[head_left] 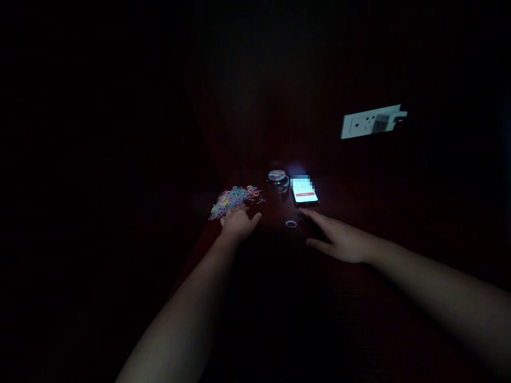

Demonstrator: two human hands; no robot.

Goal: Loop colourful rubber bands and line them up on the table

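A heap of small multicoloured elastic bands lies on the dark table at the left. My left hand rests at its near edge, thumb spread out to the right; its fingertips are partly hidden against the heap. To the right, my right hand is open, fingers stretched forward and thumb apart, with nothing held. One pale purple band, shaped like a ring, lies by itself between my two hands, closer to the right fingertips.
Behind the bands stands a small clear jar with a lid on. Beside it is a phone with a lit screen. A white wall socket plate with a plug in it is at the upper right. Everything around is very dark.
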